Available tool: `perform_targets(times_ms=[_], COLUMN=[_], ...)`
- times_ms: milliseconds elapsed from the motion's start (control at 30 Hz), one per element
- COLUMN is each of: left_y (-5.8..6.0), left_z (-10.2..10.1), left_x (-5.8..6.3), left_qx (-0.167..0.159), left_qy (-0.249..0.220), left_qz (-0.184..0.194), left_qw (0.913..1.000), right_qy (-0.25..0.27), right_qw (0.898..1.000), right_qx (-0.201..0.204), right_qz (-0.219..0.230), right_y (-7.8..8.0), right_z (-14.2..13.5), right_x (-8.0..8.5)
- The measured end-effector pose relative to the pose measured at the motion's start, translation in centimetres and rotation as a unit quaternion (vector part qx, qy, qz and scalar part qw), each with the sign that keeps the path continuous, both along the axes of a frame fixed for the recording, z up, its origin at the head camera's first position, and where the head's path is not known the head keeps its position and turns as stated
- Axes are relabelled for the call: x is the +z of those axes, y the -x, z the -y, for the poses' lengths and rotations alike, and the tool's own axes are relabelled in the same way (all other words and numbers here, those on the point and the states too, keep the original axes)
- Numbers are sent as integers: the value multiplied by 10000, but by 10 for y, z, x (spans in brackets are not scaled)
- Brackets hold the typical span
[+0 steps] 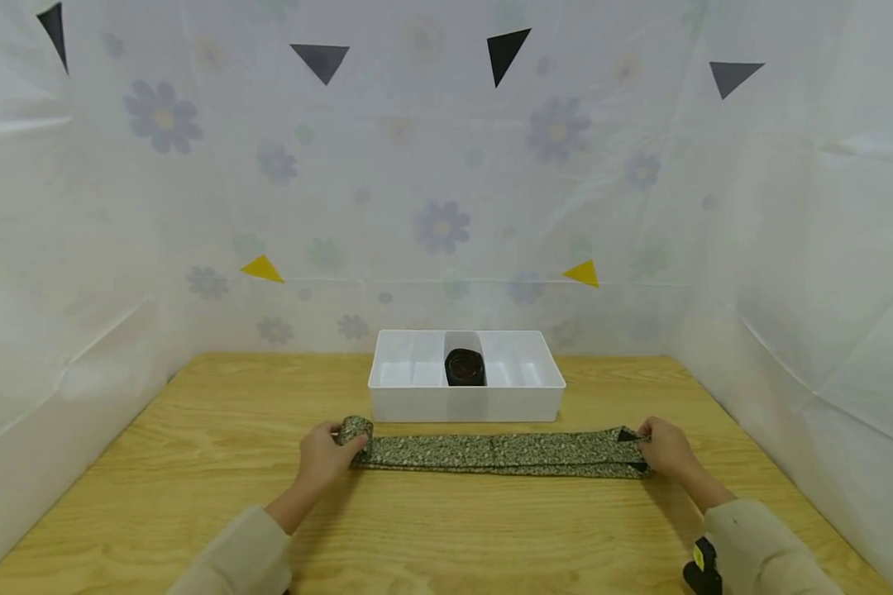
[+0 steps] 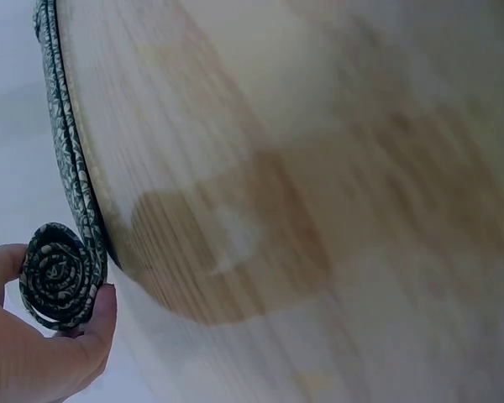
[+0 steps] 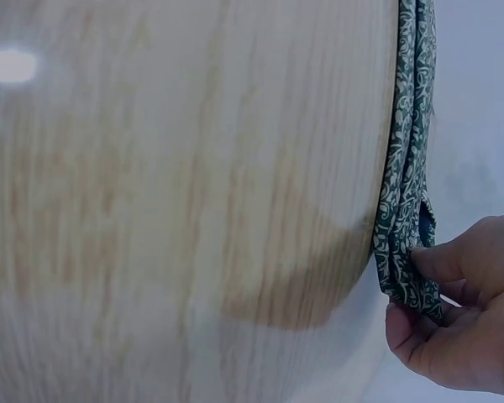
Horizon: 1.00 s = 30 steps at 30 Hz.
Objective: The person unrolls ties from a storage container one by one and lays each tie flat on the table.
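Observation:
A green necktie with a pale floral pattern point(image 1: 491, 452) lies folded lengthwise across the table, in front of the white box. Its left end is wound into a tight roll point(image 2: 57, 275), whose spiral faces the left wrist camera. My left hand point(image 1: 326, 454) grips that roll between thumb and fingers. At the other end, my right hand point(image 1: 668, 449) pinches the layered tips of the necktie point(image 3: 407, 252), thumb on one side and fingers on the other. Dark lining shows at those tips in the head view. Between the hands the strip runs nearly straight.
Behind the necktie stands a white divided box point(image 1: 409, 405), with a dark rolled item point(image 1: 465, 368) in its middle compartment. The wooden table point(image 1: 446, 529) is bounded by white sheeting point(image 1: 811, 314) at the back and both sides. A black strapped device point(image 1: 705, 566) sits by the right sleeve.

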State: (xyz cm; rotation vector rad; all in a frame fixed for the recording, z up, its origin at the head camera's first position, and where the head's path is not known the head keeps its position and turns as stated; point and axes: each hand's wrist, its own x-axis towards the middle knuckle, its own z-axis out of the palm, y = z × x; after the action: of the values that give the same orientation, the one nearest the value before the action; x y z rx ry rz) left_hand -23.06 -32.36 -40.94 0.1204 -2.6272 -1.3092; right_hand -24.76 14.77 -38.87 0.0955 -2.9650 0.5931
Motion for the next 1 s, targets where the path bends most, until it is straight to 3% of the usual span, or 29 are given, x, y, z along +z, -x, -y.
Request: perform_targets(times_ms=[367,500,633,733,833,1000], left_y=[-2,-1,0,0,-1,-1], left_z=[-2,-1,1,3,3,6], left_x=[3,0,-4,-7,-10,-13], left_qx=[-103,-187,-241,-325,-471,-757], left_qy=[77,343,1031,1612,2062,2798], left_qz=[200,22,-402,-852,-1421,-2347], left_qw=[9997,9992,9936,9827,9670,9278], right_qy=[-350,-808,-992,-729,-514,-401], right_qw=[9993,9958,9903,9890,9887,9870], right_qx=[111,137,340,714,1042,1446], right_qz=[-86,-400,-914,-1075,-952,-578], right_y=[4,2,0,-1,-4,-11], right_z=[-3,2,10,15,21,28], right_x=[-7,-8,-12,-15,-17,-20])
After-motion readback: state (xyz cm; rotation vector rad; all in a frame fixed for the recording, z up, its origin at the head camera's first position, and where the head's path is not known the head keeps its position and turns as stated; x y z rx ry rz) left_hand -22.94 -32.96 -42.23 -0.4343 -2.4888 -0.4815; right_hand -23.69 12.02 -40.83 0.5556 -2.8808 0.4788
